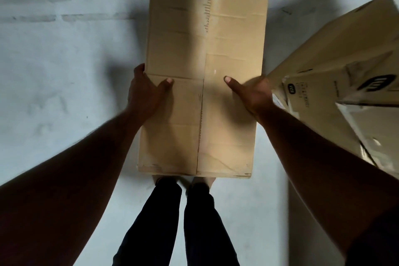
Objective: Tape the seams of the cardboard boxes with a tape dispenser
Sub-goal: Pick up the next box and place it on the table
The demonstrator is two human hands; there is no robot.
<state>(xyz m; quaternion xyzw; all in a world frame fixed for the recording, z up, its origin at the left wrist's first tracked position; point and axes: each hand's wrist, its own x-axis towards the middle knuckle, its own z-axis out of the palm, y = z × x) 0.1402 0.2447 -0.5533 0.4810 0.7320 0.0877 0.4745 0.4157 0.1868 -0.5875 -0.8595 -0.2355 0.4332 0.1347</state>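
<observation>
A long brown cardboard box [203, 28] is held up in front of me, its top face toward the camera with a seam running down the middle. My left hand [144, 90] grips its left edge, thumb lying on the top face and fingers hidden round the side. On the right edge, my right hand [251, 93] grips the same way, thumb on top. No tape dispenser is in view.
A larger cardboard box [336, 75] with black printed marks stands tilted at the right, close to my right hand. Below is a pale grey floor [54, 71]. My legs in dark trousers [179, 218] stand under the held box.
</observation>
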